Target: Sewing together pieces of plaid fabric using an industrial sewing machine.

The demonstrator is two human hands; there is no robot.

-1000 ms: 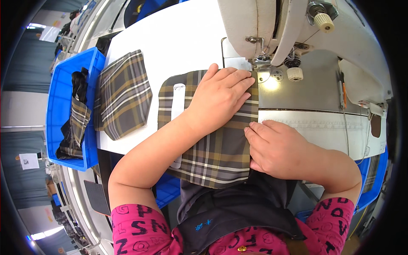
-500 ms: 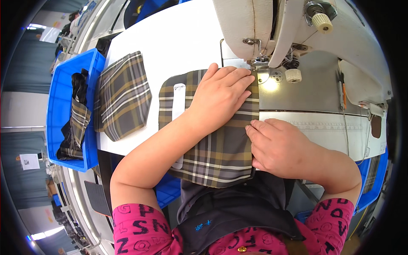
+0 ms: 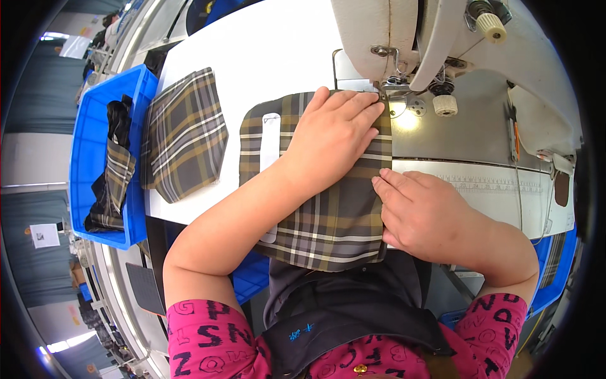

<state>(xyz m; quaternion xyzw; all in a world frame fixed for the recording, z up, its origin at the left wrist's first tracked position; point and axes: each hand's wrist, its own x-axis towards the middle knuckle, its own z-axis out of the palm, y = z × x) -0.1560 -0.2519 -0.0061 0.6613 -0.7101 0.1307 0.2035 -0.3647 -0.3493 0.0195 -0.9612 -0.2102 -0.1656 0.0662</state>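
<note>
My left hand [image 3: 338,136] lies palm down on a grey, olive and white plaid fabric piece [image 3: 328,227], its fingers stretched toward the presser foot [image 3: 394,84] of a white sewing machine [image 3: 369,31]. The piece's upper right corner is beside the foot; whether it is under the needle I cannot tell. A white strip [image 3: 269,139] lies on the piece, partly hidden by my left forearm. My right hand [image 3: 410,208] grips the piece's right edge, fingertips on it. A second plaid piece [image 3: 186,132] lies to the left on the white table [image 3: 271,50].
A blue bin [image 3: 82,170] with plaid and black fabric stands at the table's left edge. Orange-handled snips [image 3: 514,139] lie at the right beside the machine bed [image 3: 480,114]. Another blue bin [image 3: 543,297] shows low at the right.
The view has shifted slightly, so the machine and table appear higher and further right. Both hands and the fabric have moved a little up and right in the picture, the grip much the same.
</note>
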